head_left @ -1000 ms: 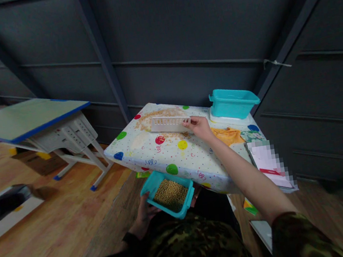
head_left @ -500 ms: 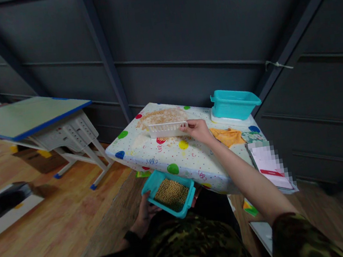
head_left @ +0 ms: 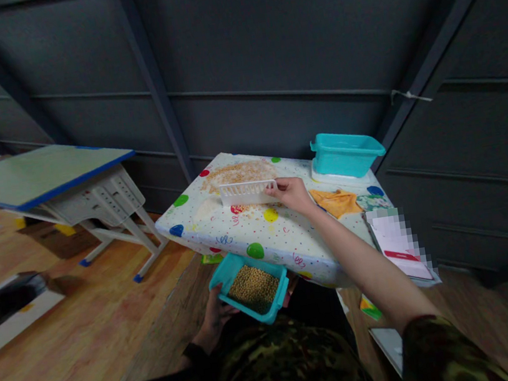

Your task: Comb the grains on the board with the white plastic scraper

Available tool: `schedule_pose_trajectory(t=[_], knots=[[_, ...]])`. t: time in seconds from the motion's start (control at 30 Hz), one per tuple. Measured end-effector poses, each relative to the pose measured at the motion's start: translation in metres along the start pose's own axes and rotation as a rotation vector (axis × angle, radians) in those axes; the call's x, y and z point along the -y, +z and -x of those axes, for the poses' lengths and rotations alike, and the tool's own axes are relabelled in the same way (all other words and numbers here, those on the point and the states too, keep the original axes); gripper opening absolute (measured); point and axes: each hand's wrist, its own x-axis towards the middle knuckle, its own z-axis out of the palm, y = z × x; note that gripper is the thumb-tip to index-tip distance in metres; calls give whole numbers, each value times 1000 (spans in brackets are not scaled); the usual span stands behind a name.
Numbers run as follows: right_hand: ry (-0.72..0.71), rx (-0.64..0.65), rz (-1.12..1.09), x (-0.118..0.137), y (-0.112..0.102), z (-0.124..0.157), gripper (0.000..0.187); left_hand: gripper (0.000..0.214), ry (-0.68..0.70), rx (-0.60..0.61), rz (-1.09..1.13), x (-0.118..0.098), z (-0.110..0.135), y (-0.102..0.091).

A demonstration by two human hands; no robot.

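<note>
My left hand (head_left: 216, 311) grips the near left side of a turquoise plastic bin (head_left: 280, 313), held just below the table's front edge. Pale round beans (head_left: 254, 285), looking like soybeans, cover its bottom. Out over the table, my right hand (head_left: 293, 194) pinches the right end of a white slotted plastic strip (head_left: 246, 198), standing on its long edge. Behind the strip spreads a layer of mixed white and tan grains (head_left: 244, 171), too small to tell apart. A few tan bits lie in front of it, and a white patch of grains (head_left: 208, 208) lies to its left.
The table wears a balloon-print cloth (head_left: 222, 233). On its right side are another turquoise bin (head_left: 348, 155), an orange cloth (head_left: 338, 202) and papers on a clipboard (head_left: 396, 240). A green-topped desk (head_left: 43, 173) and an open white box (head_left: 20, 311) stand left; a dark wall (head_left: 261, 38) rises behind.
The view has shifted very slightly. Both hands keep their holds, and the white strip and the bin of beans stay almost exactly where they were.
</note>
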Motion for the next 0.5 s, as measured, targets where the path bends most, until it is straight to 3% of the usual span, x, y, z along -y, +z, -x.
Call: schedule_pose_trajectory(t=[0.23,0.5], knots=[[17,17,-85,-1,1,-2,33,46,3,-63,13,-1,2,3],[31,8,-72,-2,2,-1,35,43,14,-38,23,-1,5,2]])
